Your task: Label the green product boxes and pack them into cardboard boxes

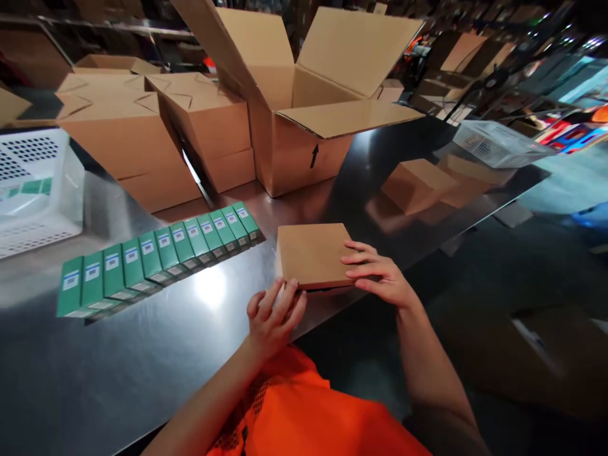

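Steel table before you, big open carton at the back, and there's your small brown box near the edge! Right hand on its right side, left hand at its near-left corner, both sets of fingers spread.

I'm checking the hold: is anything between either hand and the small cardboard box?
Nothing visible. The right hand lies on the right side of the small cardboard box; the left hand is at its near left corner. The green boxes stand apart, leftward.
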{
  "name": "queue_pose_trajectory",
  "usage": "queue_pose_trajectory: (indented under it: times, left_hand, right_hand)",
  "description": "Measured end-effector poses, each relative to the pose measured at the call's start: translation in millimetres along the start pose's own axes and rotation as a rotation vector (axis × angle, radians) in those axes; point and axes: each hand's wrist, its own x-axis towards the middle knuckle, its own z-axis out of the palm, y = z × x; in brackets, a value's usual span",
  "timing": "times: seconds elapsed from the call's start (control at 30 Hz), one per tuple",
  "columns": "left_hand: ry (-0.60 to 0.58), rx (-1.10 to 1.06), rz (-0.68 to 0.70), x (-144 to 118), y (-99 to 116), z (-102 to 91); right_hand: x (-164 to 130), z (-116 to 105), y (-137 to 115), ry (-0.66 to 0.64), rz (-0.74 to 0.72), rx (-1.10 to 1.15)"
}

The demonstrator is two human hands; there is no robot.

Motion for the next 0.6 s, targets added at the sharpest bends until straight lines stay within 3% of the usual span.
queue_pose_trajectory:
  times: [0.13,0.27,0.33,0.5,0.6]
  left_hand:
    - [-0.043,-0.074,0.004,4,-5,-2.2]
    - [-0.061,-0.116,0.004,-1,-4,1.3]
    - [-0.063,-0.132,-0.024,-5,-1,4.3]
    - [-0.111,-0.22,-0.08,-12,-2,5.1]
    - [-0.174,-0.22,-0.138,-25,-18,-8.8]
  right_hand:
    - [-1,-5,1,-0.013,0.028,-0.026]
    - [-10,0,11,-0.082,-0.053,-0.064]
    - [-17,16,14,0.04,-0.085,-0.104]
    - [-40,71,11,0.525,-0.052,-0.432]
    - [-42,78,16,0.648,-0.029,-0.663]
